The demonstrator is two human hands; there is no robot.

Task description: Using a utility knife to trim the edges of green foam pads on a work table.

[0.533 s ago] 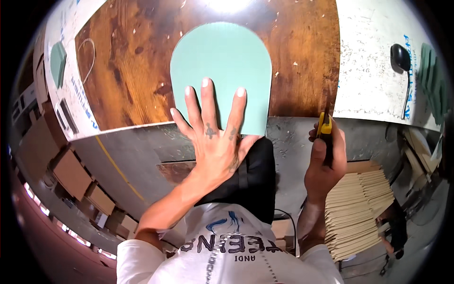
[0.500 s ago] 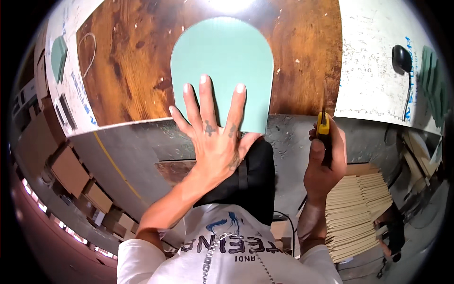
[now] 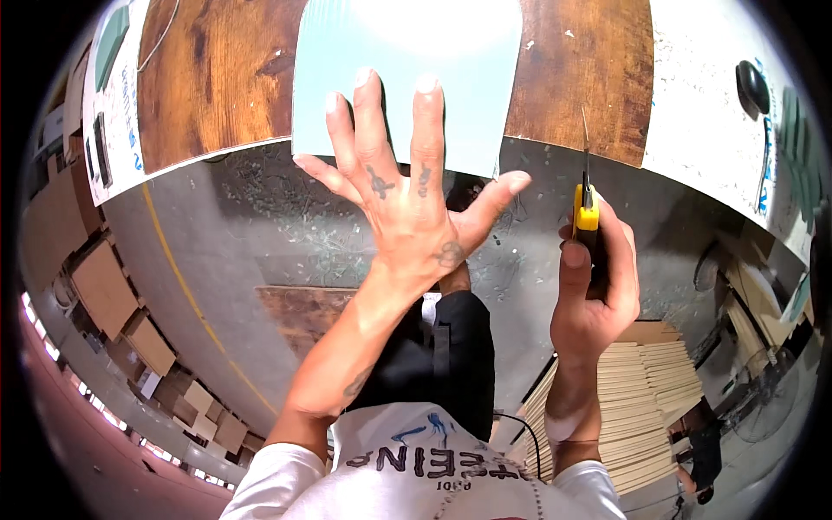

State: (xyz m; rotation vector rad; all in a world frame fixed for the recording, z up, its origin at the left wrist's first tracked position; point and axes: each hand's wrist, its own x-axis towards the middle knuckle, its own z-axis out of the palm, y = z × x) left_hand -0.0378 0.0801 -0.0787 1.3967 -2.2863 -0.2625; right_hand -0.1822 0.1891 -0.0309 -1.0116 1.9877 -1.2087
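Observation:
A pale green sheet (image 3: pixel 477 104) lies on a brown wood-grain board (image 3: pixel 589 61), its near edge at the table's front edge. My left hand (image 3: pixel 403 195) is open, fingers spread, with the longer fingertips flat on the sheet and the thumb stretched out past its near right corner. My right hand (image 3: pixel 600 286) is closed round a yellow-and-black utility knife (image 3: pixel 587 211). The knife's thin blade (image 3: pixel 586 139) is out and points away from me, over the table's front edge, to the right of the sheet and apart from it.
A black computer mouse (image 3: pixel 752 87) sits on the white table surface (image 3: pixel 693 78) at the right, near more green pieces (image 3: pixel 793 147). Another green piece (image 3: pixel 113 35) is at the far left. Below stand a stack of tan strips (image 3: pixel 620 407) and several cardboard boxes (image 3: pixel 104 273).
The sheet and table now appear higher in the picture. My left thumb has swung outward from the sheet's near edge. More of the knife's blade shows in my right hand.

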